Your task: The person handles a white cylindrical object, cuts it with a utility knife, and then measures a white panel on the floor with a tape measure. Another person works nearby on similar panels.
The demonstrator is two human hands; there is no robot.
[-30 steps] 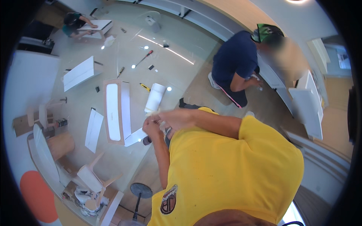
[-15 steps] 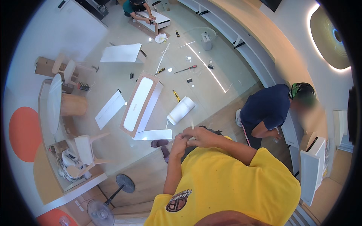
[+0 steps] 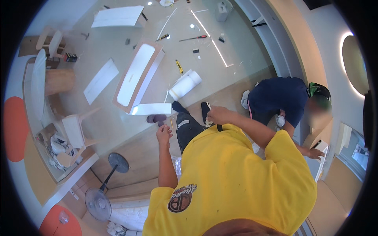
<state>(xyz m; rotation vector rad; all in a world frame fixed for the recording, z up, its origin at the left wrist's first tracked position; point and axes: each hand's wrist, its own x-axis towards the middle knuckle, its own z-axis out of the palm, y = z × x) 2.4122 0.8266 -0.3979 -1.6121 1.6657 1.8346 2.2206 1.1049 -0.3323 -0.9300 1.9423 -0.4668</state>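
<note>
Left hand (image 3: 163, 135) and right hand (image 3: 217, 115) have parted, after meeting in front of the body half a second ago

Seen from the wearer's head, a pale, glossy floor (image 3: 122, 135) fills much of the scene. The wearer's yellow shirt (image 3: 236, 177) takes up the lower middle. To the right, a co-worker (image 3: 277, 92) in dark blue bends low, one arm stretched toward a white panel piece (image 3: 321, 159) at the far right.

On the floor ahead lies a long unit (image 3: 136, 76) with a white face and a wooden rim. A white board (image 3: 101, 81) lies to its left, and a narrower white strip of board (image 3: 151, 109) sits at its near end. To the right of the unit is a thick white roll (image 3: 185, 84).

The wearer's left hand is raised near dark slip-on shoes (image 3: 156, 118), fingers curled; whether they hold anything cannot be told. The right hand, at waist height near the roll, is closed with fingers pinched together. A yellow cutter (image 3: 179, 67) lies just beyond the roll, and a red-handled screwdriver (image 3: 201, 36) farther off. Smallest is a pale, soft-looking scrap (image 3: 208, 123), gripped in the right hand and hanging beneath it.
</note>
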